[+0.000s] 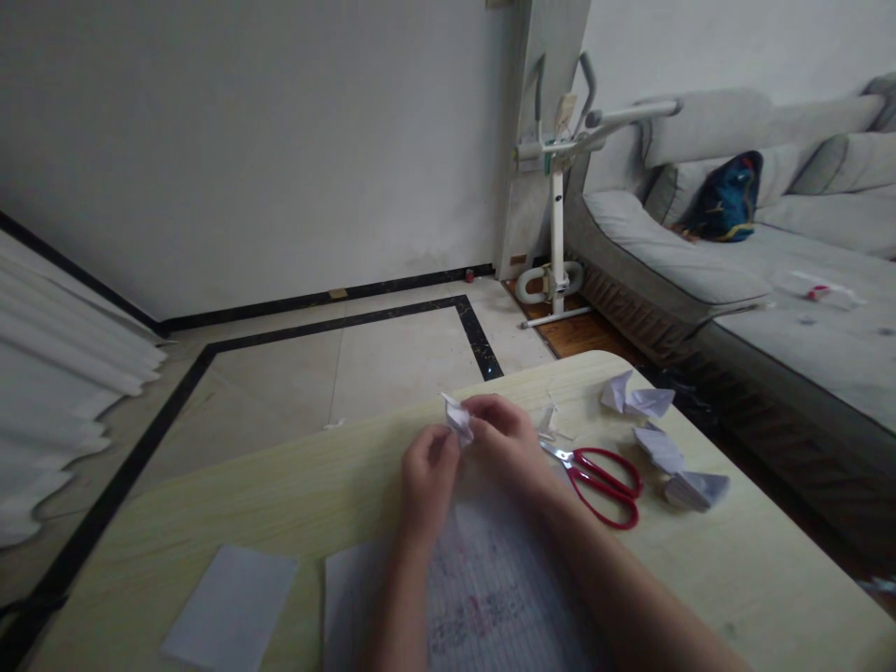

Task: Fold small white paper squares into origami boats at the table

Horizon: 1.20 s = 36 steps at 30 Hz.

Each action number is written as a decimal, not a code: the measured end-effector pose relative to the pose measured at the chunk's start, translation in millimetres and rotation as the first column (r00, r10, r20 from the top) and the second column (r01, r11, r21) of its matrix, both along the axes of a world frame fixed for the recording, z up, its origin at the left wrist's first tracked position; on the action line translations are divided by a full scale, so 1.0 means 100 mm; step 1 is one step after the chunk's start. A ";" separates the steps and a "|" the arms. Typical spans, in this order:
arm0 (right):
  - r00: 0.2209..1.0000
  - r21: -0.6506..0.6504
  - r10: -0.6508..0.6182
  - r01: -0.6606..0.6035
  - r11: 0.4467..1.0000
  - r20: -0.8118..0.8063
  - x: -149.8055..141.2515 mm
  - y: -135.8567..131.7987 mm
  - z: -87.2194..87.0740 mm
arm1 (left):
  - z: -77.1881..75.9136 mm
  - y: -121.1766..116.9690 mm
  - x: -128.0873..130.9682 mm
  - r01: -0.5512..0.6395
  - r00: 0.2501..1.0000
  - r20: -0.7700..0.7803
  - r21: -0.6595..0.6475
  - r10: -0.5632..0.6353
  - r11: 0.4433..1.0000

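Observation:
Between my two hands, over the far part of the table, is a small piece of folded white paper (458, 419). My left hand (429, 465) pinches its lower left side with thumb and finger. From the right, my right hand (505, 431) has its fingers closed on the other side of the paper. Beneath my forearms lies a lined sheet (483, 588) with blurred red and dark writing. Scissors with red handles (608, 481) rest just right of my right hand, beside thin paper scraps (553, 425).
Several folded paper pieces (658, 448) stand along the table's right side. A white paper rectangle (234, 607) lies at the front left of the pale wooden table (336, 476). Beyond are an exercise machine (556, 205), a grey sofa (686, 252) with a blue bag (732, 198), and a white curtain (60, 373).

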State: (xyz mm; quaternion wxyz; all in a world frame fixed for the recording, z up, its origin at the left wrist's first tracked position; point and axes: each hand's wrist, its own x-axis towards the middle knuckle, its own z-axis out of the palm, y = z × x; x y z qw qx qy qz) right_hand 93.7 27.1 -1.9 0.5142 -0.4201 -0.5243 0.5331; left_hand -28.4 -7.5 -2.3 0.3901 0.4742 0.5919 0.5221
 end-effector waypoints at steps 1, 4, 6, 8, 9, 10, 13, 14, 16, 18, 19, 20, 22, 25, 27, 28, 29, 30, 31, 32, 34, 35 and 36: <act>0.999 -0.017 -0.001 0.000 1.000 -0.040 0.01 0.01 0.00 | 0.00 0.00 0.00 0.000 1.000 -0.001 -0.004 0.000 1.000; 0.992 -0.068 0.016 -0.025 0.997 -0.125 0.02 0.03 -0.02 | -0.02 0.00 0.00 0.017 1.000 -0.004 -0.004 -0.017 1.000; 0.987 -0.094 0.042 -0.057 0.994 -0.154 0.03 0.03 -0.03 | -0.04 -0.01 -0.01 0.028 1.000 0.012 -0.001 -0.028 1.000; 0.984 -0.112 0.059 -0.079 0.991 -0.171 0.03 0.03 -0.03 | -0.04 -0.01 -0.02 0.018 0.998 0.055 -0.010 -0.018 1.000; 0.983 -0.122 0.061 -0.083 0.989 -0.173 0.04 0.03 -0.02 | -0.04 -0.01 -0.03 0.008 0.997 0.080 -0.016 -0.007 1.000; 0.984 -0.131 0.060 -0.083 0.988 -0.169 0.04 0.03 -0.01 | -0.04 -0.01 -0.03 -0.003 0.995 0.105 -0.021 0.005 1.000; 0.988 -0.138 0.076 -0.094 0.986 -0.131 0.04 0.01 0.02 | -0.02 -0.01 -0.03 -0.020 0.984 0.179 -0.005 0.020 1.000; 0.989 -0.131 0.085 -0.100 0.986 -0.119 0.04 0.01 0.02 | -0.01 0.00 -0.03 -0.010 0.980 0.201 -0.003 0.010 1.000; 0.989 -0.112 0.095 -0.107 0.988 -0.111 0.03 0.01 0.01 | 0.00 0.00 -0.03 0.014 0.973 0.231 0.000 -0.014 1.000; 0.989 -0.100 0.093 -0.105 0.989 -0.118 0.03 0.01 -0.01 | 0.01 0.01 -0.03 0.031 0.973 0.229 -0.005 -0.029 1.000; 0.989 -0.096 0.089 -0.101 0.990 -0.122 0.03 0.02 -0.02 | 0.01 0.01 -0.03 0.031 0.975 0.221 -0.008 -0.028 1.000; 0.988 -0.092 0.085 -0.097 0.991 -0.126 0.03 0.02 -0.03 | 0.01 0.02 -0.03 0.020 0.977 0.212 -0.010 -0.017 1.000; 0.989 -0.090 0.072 -0.085 0.992 -0.131 0.04 0.03 -0.03 | 0.00 0.02 -0.03 -0.020 0.982 0.188 -0.013 0.022 1.000; 0.991 -0.124 0.064 -0.079 0.989 -0.121 0.04 0.02 -0.02 | -0.02 0.02 -0.03 -0.060 0.992 0.110 -0.040 0.064 0.997; 0.990 -0.150 0.077 -0.094 0.984 -0.114 0.04 0.01 -0.01 | -0.03 0.02 -0.02 -0.046 0.998 0.039 -0.054 0.048 0.997; 0.990 -0.158 0.085 -0.103 0.982 -0.116 0.05 0.00 0.00 | -0.04 0.02 -0.02 -0.033 0.999 0.009 -0.051 0.033 0.998; 0.989 -0.158 0.092 -0.110 0.981 -0.118 0.05 0.00 0.00 | -0.04 0.02 -0.01 -0.021 1.000 -0.016 -0.043 0.021 0.999; 0.988 -0.155 0.095 -0.113 0.982 -0.119 0.05 0.00 -0.01 | -0.04 0.02 -0.01 -0.013 0.999 -0.035 -0.034 0.011 0.999; 0.989 -0.149 0.093 -0.111 0.983 -0.119 0.05 0.00 -0.01 | -0.04 0.01 0.00 -0.004 0.999 -0.048 -0.030 0.003 1.000; 0.989 -0.145 0.090 -0.107 0.984 -0.118 0.04 0.00 -0.02 | -0.04 0.01 0.00 0.002 0.998 -0.057 -0.030 -0.004 1.000; 0.989 -0.137 0.084 -0.100 0.985 -0.120 0.04 0.01 -0.02 | -0.05 0.01 0.00 0.001 0.998 -0.065 -0.028 -0.003 1.000; 0.989 -0.133 0.078 -0.094 0.987 -0.122 0.04 0.02 -0.02 | -0.05 0.01 0.00 0.000 0.998 -0.061 -0.026 -0.002 1.000; 0.990 -0.127 0.073 -0.089 0.988 -0.124 0.04 0.02 -0.02 | -0.05 0.01 0.00 -0.003 0.999 -0.053 -0.026 0.002 1.000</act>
